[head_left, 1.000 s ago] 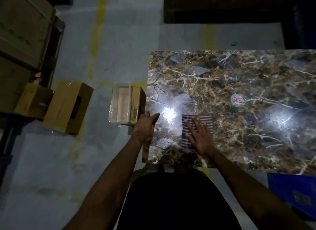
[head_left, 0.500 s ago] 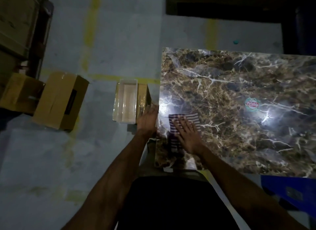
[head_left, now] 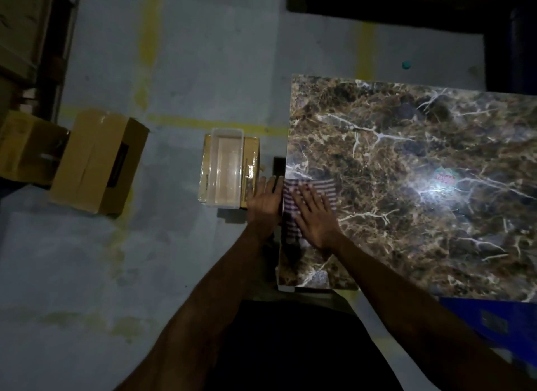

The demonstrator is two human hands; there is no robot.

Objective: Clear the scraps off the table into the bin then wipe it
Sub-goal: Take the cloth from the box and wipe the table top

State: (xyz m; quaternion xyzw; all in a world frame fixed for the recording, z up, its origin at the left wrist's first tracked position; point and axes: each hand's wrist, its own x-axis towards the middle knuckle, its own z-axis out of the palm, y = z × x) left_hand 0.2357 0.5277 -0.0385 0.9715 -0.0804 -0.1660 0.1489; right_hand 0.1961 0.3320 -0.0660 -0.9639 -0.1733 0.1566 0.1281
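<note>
Your right hand (head_left: 315,217) lies flat, fingers spread and straight, pressing a striped cloth (head_left: 308,204) onto the marble-patterned bench (head_left: 406,163). Your left hand (head_left: 263,206) is open too, held just off the bench's left edge, beside the cloth, palm angled as if to catch whatever is pushed over.

From the head view, the cloth sits at the bench's left edge, towards the near corner, partly under your right palm. A clear plastic bin (head_left: 225,169) stands on the floor just left of the bench, level with the cloth, resting against a cardboard box (head_left: 251,161). No scraps can be made out in this dim light; any at the edge are too small to tell. A round sticker (head_left: 446,177) sits on the bench well to the right of the cloth.

The cloth looks thin, soft and light, so it should bunch or fold if dragged by one corner. Flat pressure through the palm, as now, seems the surest hold. The glossy bench surface probably lets the fabric slide easily.
</note>
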